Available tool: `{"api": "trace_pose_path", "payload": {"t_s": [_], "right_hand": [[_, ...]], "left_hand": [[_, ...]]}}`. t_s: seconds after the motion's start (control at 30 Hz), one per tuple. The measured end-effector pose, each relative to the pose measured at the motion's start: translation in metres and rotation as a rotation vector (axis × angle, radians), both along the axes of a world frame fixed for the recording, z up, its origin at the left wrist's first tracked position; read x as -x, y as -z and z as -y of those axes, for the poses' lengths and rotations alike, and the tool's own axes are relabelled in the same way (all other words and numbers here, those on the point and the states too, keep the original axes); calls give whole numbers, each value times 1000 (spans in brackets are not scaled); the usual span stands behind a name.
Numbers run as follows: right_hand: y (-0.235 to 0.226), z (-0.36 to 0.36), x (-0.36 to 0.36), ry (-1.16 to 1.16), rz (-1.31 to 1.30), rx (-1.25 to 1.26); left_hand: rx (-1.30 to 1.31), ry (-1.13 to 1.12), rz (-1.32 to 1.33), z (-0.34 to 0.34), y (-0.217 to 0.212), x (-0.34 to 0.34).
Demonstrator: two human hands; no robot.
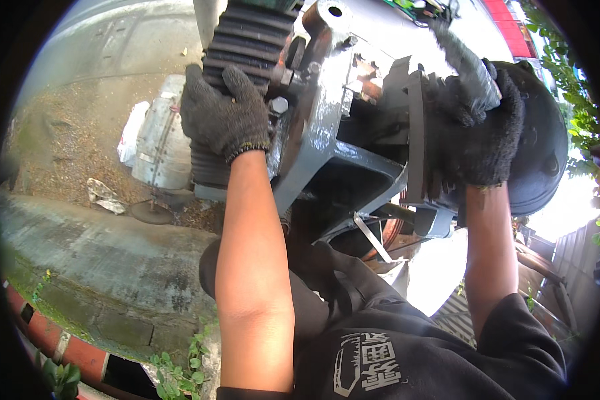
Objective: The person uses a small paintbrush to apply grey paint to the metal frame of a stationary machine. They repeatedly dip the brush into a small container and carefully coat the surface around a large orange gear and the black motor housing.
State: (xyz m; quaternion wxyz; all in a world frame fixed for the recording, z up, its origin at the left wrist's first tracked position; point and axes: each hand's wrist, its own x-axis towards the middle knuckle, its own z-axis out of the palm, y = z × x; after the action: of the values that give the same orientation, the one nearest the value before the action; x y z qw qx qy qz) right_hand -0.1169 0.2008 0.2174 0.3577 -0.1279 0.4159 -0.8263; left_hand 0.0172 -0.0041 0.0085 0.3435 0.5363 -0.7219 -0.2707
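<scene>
Black T-shirt (433, 360) printed with a pale design fills the near side of the grey metal frame (320, 127), the wearer's two bare forearms reaching past it toward the machinery. Just left of the frame, the left hand (230, 113), in a dark knitted glove, rests against a ribbed block (250, 43), its fingers parted and slightly bent, with nothing seen enclosed in them. Right of the frame, the right hand (483, 143), gloved to match, closes around a long grey object (467, 60), too blurred to identify, which juts up and away beside a black rounded housing (543, 140).

Work looks to be well under way, judging by the machine's state: the frame wears a glossy grey finish across its visible faces, and the ribbed block and black housing both sit in place on either side of it. A hex bolt (279, 105) stands seated at the frame's left edge. Coppery patches (367, 77) show at the frame's upper right; whether they await attention cannot be told, nor can the condition of the shadowed underside. On the ground left of the frame lies a pale casing (163, 147), apart from the machine.
</scene>
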Motion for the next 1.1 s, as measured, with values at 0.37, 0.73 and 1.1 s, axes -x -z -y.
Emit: {"api": "trace_pose_path", "payload": {"t_s": [0.37,0.73,1.1], "right_hand": [[57,28,159,-606,-368,-1079],[148,65,156,-1544,-965,-1597],[167,41,91,-1718,-1210,-1593]], "left_hand": [[-42,36,-38,3,-1,0],[139,-61,-61,-1,-3,-6],[131,-80,-20,4,14,-2]]}}
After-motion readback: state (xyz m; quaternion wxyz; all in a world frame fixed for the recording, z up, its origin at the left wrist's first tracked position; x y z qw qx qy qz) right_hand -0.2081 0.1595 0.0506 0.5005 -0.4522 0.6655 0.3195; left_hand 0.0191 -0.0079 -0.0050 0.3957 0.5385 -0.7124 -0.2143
